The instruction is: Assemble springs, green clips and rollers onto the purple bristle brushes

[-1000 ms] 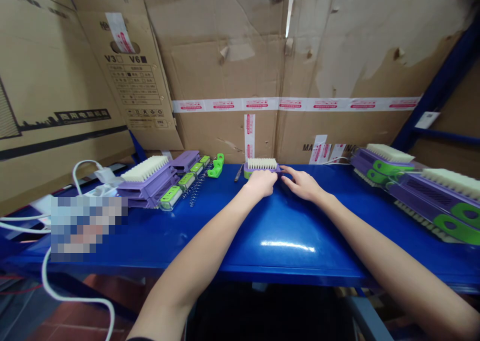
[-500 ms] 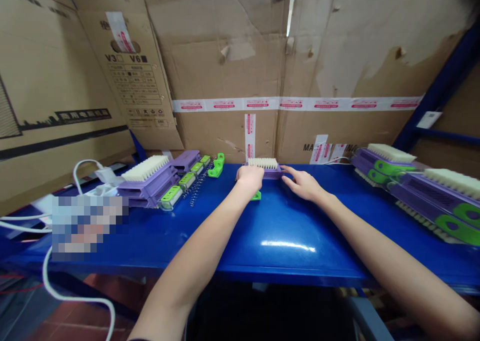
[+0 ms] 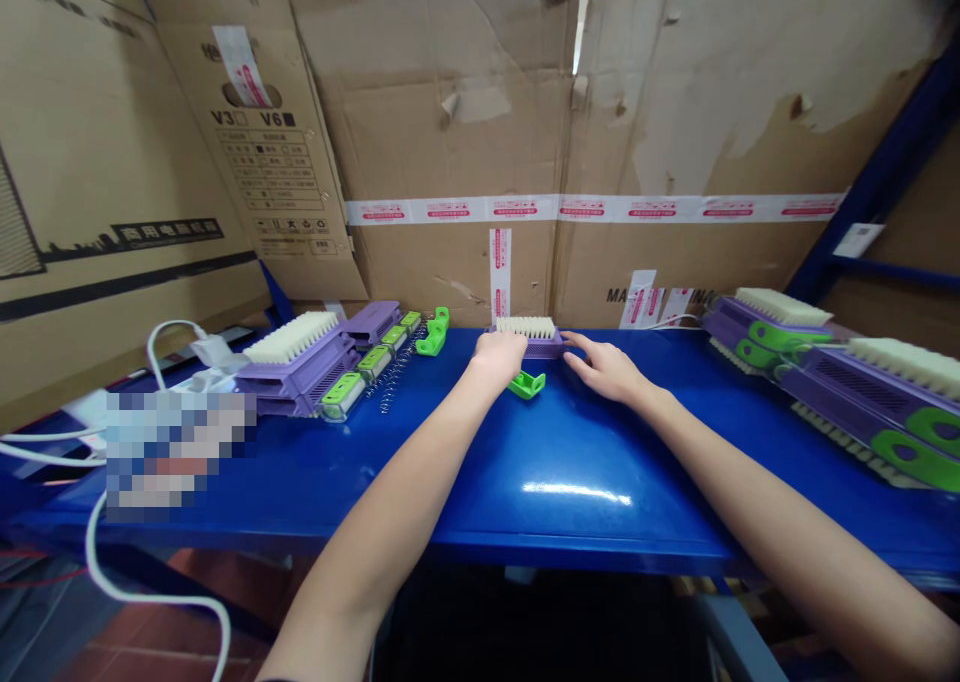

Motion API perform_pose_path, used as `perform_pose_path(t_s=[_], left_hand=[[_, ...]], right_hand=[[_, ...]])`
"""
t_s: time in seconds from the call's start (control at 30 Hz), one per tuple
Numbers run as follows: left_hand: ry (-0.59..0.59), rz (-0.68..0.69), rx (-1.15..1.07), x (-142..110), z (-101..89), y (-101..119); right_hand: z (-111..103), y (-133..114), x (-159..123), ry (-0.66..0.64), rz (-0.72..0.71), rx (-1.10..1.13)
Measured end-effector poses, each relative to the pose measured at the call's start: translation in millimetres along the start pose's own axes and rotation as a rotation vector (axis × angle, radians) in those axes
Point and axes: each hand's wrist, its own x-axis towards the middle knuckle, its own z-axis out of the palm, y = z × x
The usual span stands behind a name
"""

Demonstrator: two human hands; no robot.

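A purple brush [image 3: 541, 348] with pale bristles facing up lies near the back of the blue table, between my two hands. My left hand [image 3: 501, 354] is closed at the brush's left end and covers it. What its fingers grip is hidden. Beside the right end is my right hand [image 3: 604, 367], its fingers stretched and apart, their tips touching or very near the brush. A loose green plastic piece [image 3: 528, 386] lies just in front of the brush, close to my left hand.
Purple brush bodies [image 3: 300, 367] are stacked at left, near clear-and-green cases [image 3: 343, 395], thin springs [image 3: 390, 377] and green pieces [image 3: 433, 338]. Finished-looking purple brushes [image 3: 847, 387] stand at right. White cables [image 3: 94, 532] hang over the left edge. Cardboard [image 3: 450, 152] walls the back.
The green piece has shifted a little right, out from behind my left wrist, and more of it shows. Both hands are nearly where they were.
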Motion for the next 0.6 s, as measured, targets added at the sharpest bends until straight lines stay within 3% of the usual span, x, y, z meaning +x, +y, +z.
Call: perform_pose_path(t_s=[0.23,0.4,0.6], left_hand=[[0.055,0.081,-0.044,1,2.1,4],[0.183,0.097,-0.113,4,11.7,19],[0.228,-0.03,-0.243,6,21.9,36]], right_hand=[[1,1,1,0.006,0.009,0.012],[-1,1,1,-0.003,0.052,0.056],[-1,1,0,0.029,0.034,0.069]])
